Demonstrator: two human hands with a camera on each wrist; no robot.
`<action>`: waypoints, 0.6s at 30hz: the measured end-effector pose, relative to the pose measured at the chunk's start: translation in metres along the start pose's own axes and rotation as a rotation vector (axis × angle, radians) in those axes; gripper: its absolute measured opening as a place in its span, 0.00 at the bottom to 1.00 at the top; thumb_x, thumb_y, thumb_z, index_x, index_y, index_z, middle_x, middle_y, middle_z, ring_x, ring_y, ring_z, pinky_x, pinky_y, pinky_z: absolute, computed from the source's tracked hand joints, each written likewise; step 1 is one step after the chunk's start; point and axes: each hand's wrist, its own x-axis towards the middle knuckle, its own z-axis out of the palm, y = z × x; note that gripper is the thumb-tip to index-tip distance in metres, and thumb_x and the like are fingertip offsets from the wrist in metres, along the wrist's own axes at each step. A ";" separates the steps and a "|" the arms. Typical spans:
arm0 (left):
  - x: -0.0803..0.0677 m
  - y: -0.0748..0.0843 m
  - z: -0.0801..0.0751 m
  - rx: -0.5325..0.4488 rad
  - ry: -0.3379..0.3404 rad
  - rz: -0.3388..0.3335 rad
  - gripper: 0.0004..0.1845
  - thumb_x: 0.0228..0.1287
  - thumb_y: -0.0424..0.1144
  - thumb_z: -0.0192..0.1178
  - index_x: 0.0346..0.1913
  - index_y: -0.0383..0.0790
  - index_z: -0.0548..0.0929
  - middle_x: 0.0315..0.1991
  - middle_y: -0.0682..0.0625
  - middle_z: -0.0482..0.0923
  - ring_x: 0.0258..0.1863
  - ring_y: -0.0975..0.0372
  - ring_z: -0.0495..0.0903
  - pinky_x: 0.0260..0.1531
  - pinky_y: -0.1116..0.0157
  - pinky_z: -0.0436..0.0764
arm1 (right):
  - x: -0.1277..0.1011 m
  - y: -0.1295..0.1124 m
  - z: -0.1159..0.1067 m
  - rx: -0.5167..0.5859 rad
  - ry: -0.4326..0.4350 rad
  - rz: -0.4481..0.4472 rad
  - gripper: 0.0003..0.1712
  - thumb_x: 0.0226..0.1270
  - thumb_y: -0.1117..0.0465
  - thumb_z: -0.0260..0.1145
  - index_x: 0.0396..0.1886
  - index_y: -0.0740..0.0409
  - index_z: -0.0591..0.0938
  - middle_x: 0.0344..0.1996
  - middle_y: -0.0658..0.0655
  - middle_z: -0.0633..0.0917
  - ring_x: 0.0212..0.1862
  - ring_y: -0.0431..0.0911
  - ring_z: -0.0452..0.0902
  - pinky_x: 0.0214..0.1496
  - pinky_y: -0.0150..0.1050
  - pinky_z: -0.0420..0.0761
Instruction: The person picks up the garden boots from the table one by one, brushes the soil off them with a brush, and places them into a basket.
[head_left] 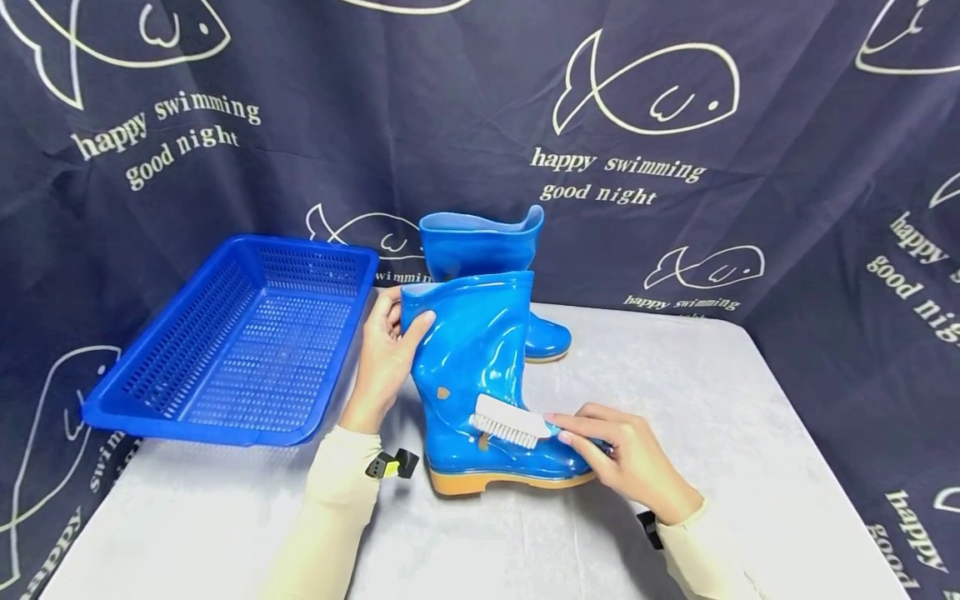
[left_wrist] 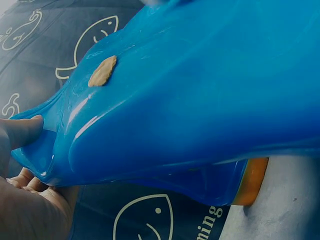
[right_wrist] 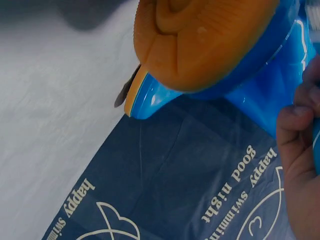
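A glossy blue rubber boot (head_left: 480,375) with a tan sole stands upright on the table. My left hand (head_left: 390,350) grips the rim of its shaft, thumb on the outside; the same boot (left_wrist: 190,95) fills the left wrist view beside the thumb (left_wrist: 22,131). My right hand (head_left: 622,458) holds a white scrubbing brush (head_left: 512,421) by its blue handle, bristles against the boot's ankle. In the right wrist view the tan sole (right_wrist: 200,40) shows from below, with fingers (right_wrist: 300,150) at the right edge. A second blue boot (head_left: 487,250) stands behind.
A blue perforated plastic basket (head_left: 240,342) sits at the table's left, overhanging the edge. The table (head_left: 712,400) has a pale grey cover. A dark curtain with fish prints (head_left: 645,92) hangs behind and around it.
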 end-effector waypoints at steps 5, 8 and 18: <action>0.000 0.001 -0.001 0.011 0.004 -0.022 0.22 0.70 0.34 0.61 0.65 0.41 0.70 0.60 0.40 0.80 0.51 0.62 0.81 0.52 0.71 0.79 | 0.002 -0.004 -0.001 0.042 0.024 -0.044 0.23 0.59 0.68 0.73 0.52 0.43 0.88 0.31 0.36 0.82 0.30 0.27 0.71 0.32 0.19 0.71; -0.001 0.002 -0.004 0.014 0.003 -0.024 0.22 0.70 0.35 0.62 0.64 0.41 0.70 0.59 0.40 0.80 0.51 0.62 0.81 0.52 0.71 0.79 | 0.007 -0.004 0.001 0.047 0.054 -0.034 0.23 0.59 0.69 0.73 0.53 0.44 0.88 0.30 0.37 0.81 0.29 0.27 0.70 0.30 0.19 0.70; 0.001 0.002 -0.002 0.017 -0.006 0.006 0.22 0.70 0.35 0.62 0.64 0.40 0.71 0.59 0.38 0.81 0.52 0.58 0.82 0.53 0.64 0.81 | -0.013 -0.010 0.003 0.058 -0.057 0.022 0.22 0.61 0.67 0.73 0.54 0.43 0.88 0.28 0.35 0.79 0.28 0.27 0.66 0.31 0.17 0.67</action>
